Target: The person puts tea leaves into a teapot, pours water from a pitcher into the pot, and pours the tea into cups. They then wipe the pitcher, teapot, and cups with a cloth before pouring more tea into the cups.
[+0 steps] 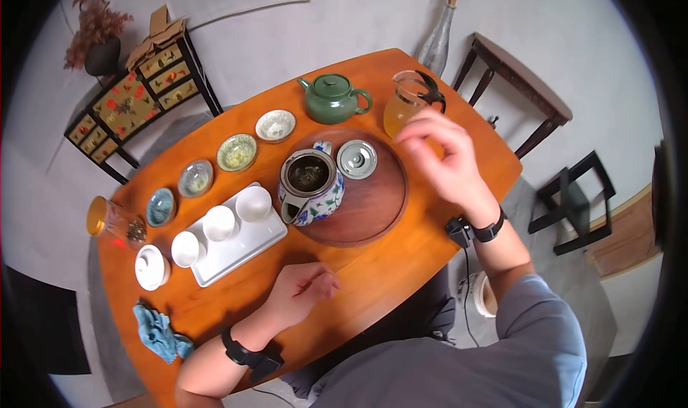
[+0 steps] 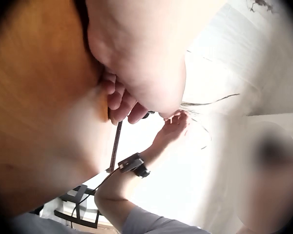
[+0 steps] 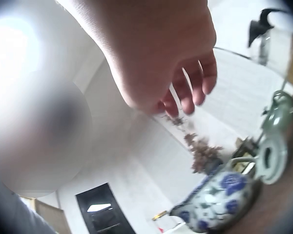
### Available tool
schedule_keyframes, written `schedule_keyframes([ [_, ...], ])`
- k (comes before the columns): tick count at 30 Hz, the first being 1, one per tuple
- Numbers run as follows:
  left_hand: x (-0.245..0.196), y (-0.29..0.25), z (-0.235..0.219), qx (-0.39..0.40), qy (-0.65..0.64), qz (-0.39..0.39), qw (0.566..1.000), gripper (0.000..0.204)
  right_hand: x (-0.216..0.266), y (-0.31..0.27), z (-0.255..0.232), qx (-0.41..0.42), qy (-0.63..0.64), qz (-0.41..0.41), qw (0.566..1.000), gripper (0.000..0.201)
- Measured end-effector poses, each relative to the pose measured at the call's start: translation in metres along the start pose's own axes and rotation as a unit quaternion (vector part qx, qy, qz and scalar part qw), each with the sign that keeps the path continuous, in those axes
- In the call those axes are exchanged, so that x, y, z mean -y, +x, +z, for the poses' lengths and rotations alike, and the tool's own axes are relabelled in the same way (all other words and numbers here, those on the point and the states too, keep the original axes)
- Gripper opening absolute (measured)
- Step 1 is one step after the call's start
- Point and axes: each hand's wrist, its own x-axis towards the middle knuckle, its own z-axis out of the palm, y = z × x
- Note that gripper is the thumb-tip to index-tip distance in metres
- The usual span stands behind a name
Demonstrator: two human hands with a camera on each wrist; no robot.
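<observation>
My right hand (image 1: 441, 153) is raised over the right side of the table, its fingers loosely bent and holding nothing. It overlaps the glass pitcher (image 1: 395, 114) of amber liquid in the head view. Low at the table's near side is my left hand (image 1: 302, 293), empty, with relaxed fingers. Between the hands, a blue-and-white painted teapot (image 1: 326, 201) stands uncovered on a round wooden tray (image 1: 373, 211), dark liquid and leaves inside. Its pale lid (image 1: 357, 159) lies beside it on the tray. In the right wrist view the painted teapot (image 3: 215, 200) appears below the right hand (image 3: 161, 63).
A green teapot (image 1: 330, 105) and several small bowls (image 1: 236, 153) line the far side. Three white cups (image 1: 218, 224) stand on a white rectangular tray (image 1: 247, 254). Leftward are a lidded white cup (image 1: 152, 268), an orange-capped jar (image 1: 118, 223) and a blue cloth (image 1: 158, 333).
</observation>
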Motion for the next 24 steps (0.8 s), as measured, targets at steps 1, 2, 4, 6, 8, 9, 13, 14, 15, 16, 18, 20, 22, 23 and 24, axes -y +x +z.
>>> schedule_keyframes([
  [1, 0.000, 0.000, 0.000, -0.003, -0.013, 0.010, 1.000, 0.035, -0.024, -0.008, -0.006, -0.079, -0.062, -0.004, 0.995, 0.011],
  [2, 0.000, -0.001, -0.001, -0.009, -0.009, -0.005, 1.000, 0.036, -0.047, -0.016, -0.013, -0.143, -0.091, 0.061, 0.984, 0.019],
  [4, 0.002, 0.000, 0.000, -0.022, -0.001, -0.015, 1.000, 0.036, -0.101, -0.026, -0.025, -0.219, -0.128, 0.156, 0.955, 0.034],
  [6, 0.002, 0.000, 0.001, -0.021, -0.011, -0.012, 1.000, 0.036, -0.147, -0.029, -0.041, -0.192, -0.089, 0.228, 0.950, 0.042],
  [8, 0.002, 0.000, 0.003, -0.024, -0.020, -0.012, 0.999, 0.036, -0.150, -0.021, -0.044, -0.148, 0.064, 0.322, 0.933, 0.049],
  [9, 0.002, 0.000, 0.003, -0.024, -0.015, -0.009, 1.000, 0.036, -0.157, -0.020, -0.048, -0.143, 0.059, 0.321, 0.934, 0.049],
  [13, -0.002, -0.006, 0.006, -0.034, 0.000, -0.007, 0.999, 0.037, -0.168, -0.017, -0.036, -0.128, 0.147, 0.357, 0.913, 0.049],
  [14, -0.001, -0.004, 0.005, -0.042, -0.008, -0.008, 0.999, 0.037, -0.180, -0.024, -0.039, -0.112, 0.213, 0.351, 0.905, 0.048],
  [15, 0.001, 0.000, 0.005, -0.036, -0.024, 0.010, 0.999, 0.039, -0.180, -0.023, -0.038, -0.087, 0.280, 0.346, 0.891, 0.048],
  [16, 0.003, -0.001, 0.006, -0.039, -0.044, 0.021, 0.998, 0.041, -0.178, -0.023, -0.037, -0.119, 0.210, 0.359, 0.901, 0.046],
  [18, -0.001, 0.000, 0.003, -0.037, -0.058, 0.027, 0.997, 0.049, -0.170, -0.024, -0.039, -0.128, 0.104, 0.381, 0.910, 0.045],
  [20, -0.010, -0.003, -0.002, -0.059, -0.119, 0.019, 0.991, 0.054, -0.176, -0.024, -0.036, -0.133, 0.209, 0.387, 0.888, 0.047],
  [22, -0.026, -0.006, -0.004, -0.088, -0.213, 0.111, 0.967, 0.053, -0.148, -0.016, -0.020, -0.162, 0.267, 0.382, 0.870, 0.044],
  [23, -0.036, -0.013, -0.012, -0.104, -0.191, 0.143, 0.966, 0.051, -0.181, -0.026, -0.035, -0.123, 0.313, 0.343, 0.877, 0.043],
  [24, -0.051, -0.016, -0.021, -0.097, -0.207, 0.191, 0.955, 0.049, -0.192, -0.029, -0.039, -0.089, 0.328, 0.311, 0.887, 0.044],
])
